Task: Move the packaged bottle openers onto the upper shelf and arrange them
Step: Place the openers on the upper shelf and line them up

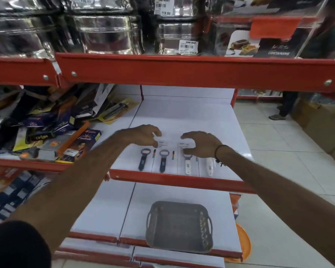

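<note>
Several packaged bottle openers lie side by side near the front of the white upper shelf. Two have dark handles and two have white handles. My left hand hovers over the card tops of the dark-handled packs, fingers curled and touching a card edge. My right hand is cupped over the top of a white-handled pack, thumb and fingers on its card. Whether either hand grips its pack I cannot tell.
A grey plastic basket sits on the lower white shelf. A messy heap of packaged kitchen goods fills the shelf to the left. Steel tins stand on the red-edged shelf above. A person stands in the aisle at right.
</note>
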`<state>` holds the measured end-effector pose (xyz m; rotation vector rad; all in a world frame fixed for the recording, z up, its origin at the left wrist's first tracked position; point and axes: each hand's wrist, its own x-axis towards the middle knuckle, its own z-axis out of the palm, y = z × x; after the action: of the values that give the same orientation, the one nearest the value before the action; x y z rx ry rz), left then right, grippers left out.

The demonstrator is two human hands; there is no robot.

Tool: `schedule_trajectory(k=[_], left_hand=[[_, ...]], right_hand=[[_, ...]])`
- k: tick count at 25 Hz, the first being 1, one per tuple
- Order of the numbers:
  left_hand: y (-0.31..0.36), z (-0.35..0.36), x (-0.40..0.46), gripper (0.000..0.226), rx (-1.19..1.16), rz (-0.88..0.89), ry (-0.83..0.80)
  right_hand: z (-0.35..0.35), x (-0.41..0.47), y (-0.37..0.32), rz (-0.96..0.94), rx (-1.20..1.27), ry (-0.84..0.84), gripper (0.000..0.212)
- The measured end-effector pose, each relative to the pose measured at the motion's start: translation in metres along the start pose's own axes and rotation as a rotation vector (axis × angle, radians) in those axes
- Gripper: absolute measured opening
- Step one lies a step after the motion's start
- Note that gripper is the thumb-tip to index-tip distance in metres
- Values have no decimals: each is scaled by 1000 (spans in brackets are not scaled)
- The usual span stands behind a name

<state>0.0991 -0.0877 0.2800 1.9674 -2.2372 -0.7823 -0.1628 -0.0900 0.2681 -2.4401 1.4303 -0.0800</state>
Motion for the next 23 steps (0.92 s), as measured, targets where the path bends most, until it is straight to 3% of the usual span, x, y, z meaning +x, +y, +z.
schedule_trajectory(k=[3, 6, 14, 19, 23], left_hand=[[-19, -7, -19, 84, 183, -48, -185], [-26, 1, -26, 98, 254, 4, -242], [-35, 5, -24, 98, 273, 74, -201], [-35, 4, -27, 101, 247, 104, -215], [-34, 4, -29, 91, 280, 139, -264]], right_hand=[[13, 8, -32, 6, 50, -218, 94], [21, 13, -45, 16, -1, -260, 99], [26, 9, -60, 55, -1, -163, 92], [25, 15, -62, 55, -15, -206, 96], [26, 21, -70, 24, -89, -233, 96]])
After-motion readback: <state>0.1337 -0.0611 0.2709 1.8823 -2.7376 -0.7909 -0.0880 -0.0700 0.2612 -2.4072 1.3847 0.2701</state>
